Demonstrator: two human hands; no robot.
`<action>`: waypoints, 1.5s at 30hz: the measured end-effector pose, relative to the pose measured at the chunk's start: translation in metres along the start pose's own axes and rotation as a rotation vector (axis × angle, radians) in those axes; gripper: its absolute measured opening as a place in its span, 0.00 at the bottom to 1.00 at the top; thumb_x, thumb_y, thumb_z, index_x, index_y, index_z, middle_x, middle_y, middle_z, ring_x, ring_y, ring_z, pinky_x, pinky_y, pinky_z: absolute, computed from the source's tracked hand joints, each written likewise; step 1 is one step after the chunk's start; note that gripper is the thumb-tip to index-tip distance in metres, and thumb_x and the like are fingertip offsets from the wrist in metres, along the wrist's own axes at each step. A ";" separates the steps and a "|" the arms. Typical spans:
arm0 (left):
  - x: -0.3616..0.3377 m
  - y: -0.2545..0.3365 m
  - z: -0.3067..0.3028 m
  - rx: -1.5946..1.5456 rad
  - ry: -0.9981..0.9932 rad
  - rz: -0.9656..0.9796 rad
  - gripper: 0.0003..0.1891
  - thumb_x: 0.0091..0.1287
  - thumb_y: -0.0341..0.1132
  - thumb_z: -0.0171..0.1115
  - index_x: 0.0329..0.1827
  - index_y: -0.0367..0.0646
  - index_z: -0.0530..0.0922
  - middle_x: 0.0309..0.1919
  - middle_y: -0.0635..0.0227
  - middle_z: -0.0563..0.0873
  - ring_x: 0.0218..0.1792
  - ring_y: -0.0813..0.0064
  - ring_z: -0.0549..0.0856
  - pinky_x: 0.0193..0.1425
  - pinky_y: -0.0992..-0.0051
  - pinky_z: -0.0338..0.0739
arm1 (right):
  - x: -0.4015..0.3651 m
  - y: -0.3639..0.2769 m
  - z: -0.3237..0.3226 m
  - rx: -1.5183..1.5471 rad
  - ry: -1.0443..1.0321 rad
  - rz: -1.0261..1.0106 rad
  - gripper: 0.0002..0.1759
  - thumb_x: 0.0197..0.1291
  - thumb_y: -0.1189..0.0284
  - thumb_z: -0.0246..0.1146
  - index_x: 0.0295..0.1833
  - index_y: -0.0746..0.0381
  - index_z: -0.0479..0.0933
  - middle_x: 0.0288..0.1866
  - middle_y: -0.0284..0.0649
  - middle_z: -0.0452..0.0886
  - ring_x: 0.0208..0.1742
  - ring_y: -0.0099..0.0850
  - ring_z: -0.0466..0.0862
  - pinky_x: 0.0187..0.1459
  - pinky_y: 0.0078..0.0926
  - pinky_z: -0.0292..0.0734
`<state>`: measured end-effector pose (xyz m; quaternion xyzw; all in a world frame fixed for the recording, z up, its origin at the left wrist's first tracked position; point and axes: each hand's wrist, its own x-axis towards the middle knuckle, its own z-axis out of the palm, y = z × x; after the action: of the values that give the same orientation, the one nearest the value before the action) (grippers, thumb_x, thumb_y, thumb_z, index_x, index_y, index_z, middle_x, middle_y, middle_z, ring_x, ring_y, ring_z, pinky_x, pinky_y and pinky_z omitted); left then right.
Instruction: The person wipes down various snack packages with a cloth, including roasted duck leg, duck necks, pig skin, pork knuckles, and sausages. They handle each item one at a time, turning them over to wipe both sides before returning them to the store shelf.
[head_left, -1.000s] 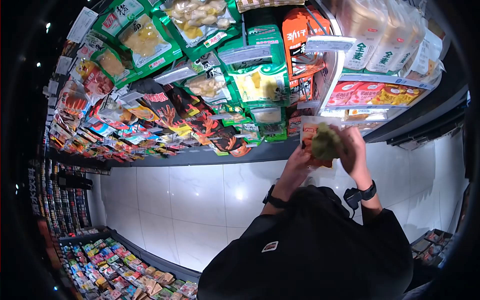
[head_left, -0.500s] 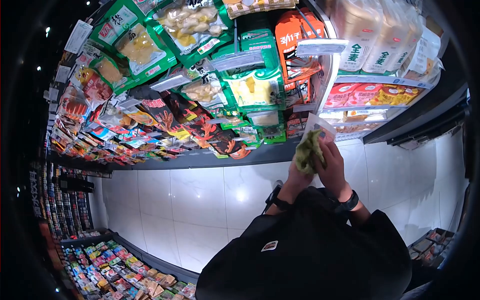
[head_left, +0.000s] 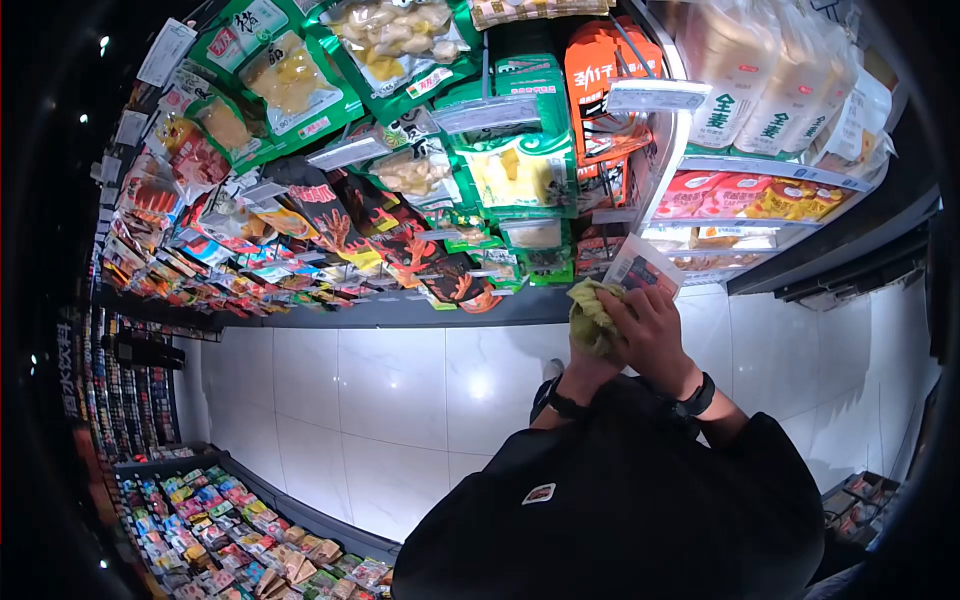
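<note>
My two hands are close together in front of my chest, right of the middle of the view. A crumpled yellow-green cloth (head_left: pixel 594 318) is bunched in my left hand (head_left: pixel 592 362), whose fingers are mostly hidden by it. My right hand (head_left: pixel 652 335) has its fingers bent over the edge of a flat clear packet (head_left: pixel 640 268) with a printed label, and it also touches the cloth. The packet sticks out beyond my fingers toward the shelf.
Green snack bags (head_left: pixel 510 165) and orange bags (head_left: pixel 600 90) hang on hooks ahead. Wrapped bread (head_left: pixel 740 90) stands on a white shelf (head_left: pixel 770 170) at the right. Low bins of packets (head_left: pixel 230 530) lie at the lower left, and tiled floor (head_left: pixel 390 380) lies between.
The packet shows more of its label and has tilted right. The cloth has shifted left and is more bunched. The shelves sit slightly further right in the view.
</note>
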<state>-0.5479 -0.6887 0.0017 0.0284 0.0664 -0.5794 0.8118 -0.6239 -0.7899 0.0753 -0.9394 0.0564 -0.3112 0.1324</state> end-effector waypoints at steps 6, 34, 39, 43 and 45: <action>-0.007 -0.004 0.011 -0.039 -0.218 -0.066 0.31 0.77 0.59 0.42 0.77 0.53 0.69 0.74 0.61 0.74 0.75 0.57 0.73 0.81 0.50 0.63 | 0.016 0.038 0.010 -0.129 -0.018 0.181 0.29 0.50 0.71 0.70 0.62 0.56 0.82 0.40 0.39 0.75 0.43 0.40 0.76 0.43 0.42 0.72; 0.008 0.019 -0.033 -0.246 0.030 0.127 0.35 0.70 0.58 0.51 0.74 0.44 0.71 0.71 0.54 0.76 0.71 0.51 0.76 0.77 0.47 0.68 | -0.011 0.016 0.001 -0.050 -0.100 -0.047 0.29 0.48 0.71 0.72 0.61 0.47 0.85 0.38 0.35 0.72 0.40 0.37 0.75 0.42 0.35 0.72; 0.015 0.017 -0.079 -0.255 -0.182 0.048 0.35 0.70 0.57 0.50 0.75 0.44 0.70 0.72 0.52 0.76 0.71 0.49 0.76 0.75 0.47 0.70 | 0.005 0.041 -0.010 -0.171 -0.069 0.095 0.28 0.51 0.72 0.72 0.62 0.49 0.85 0.38 0.36 0.72 0.41 0.37 0.75 0.42 0.37 0.71; 0.015 0.009 -0.040 -0.301 -0.277 -0.002 0.31 0.70 0.55 0.48 0.67 0.41 0.76 0.64 0.54 0.82 0.64 0.55 0.82 0.74 0.47 0.72 | 0.010 0.034 -0.005 -0.268 -0.036 0.295 0.29 0.49 0.73 0.71 0.61 0.50 0.86 0.38 0.36 0.73 0.42 0.38 0.76 0.42 0.38 0.72; 0.009 0.015 -0.027 -0.192 -0.144 0.022 0.31 0.71 0.54 0.49 0.68 0.41 0.76 0.64 0.55 0.82 0.64 0.55 0.82 0.75 0.49 0.71 | 0.002 0.010 -0.001 -0.068 0.000 0.038 0.30 0.48 0.72 0.71 0.62 0.49 0.86 0.39 0.35 0.74 0.44 0.37 0.78 0.43 0.37 0.73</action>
<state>-0.5323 -0.6891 -0.0273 -0.0905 0.0631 -0.5619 0.8198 -0.6232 -0.7996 0.0740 -0.9421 0.0846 -0.3064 0.1064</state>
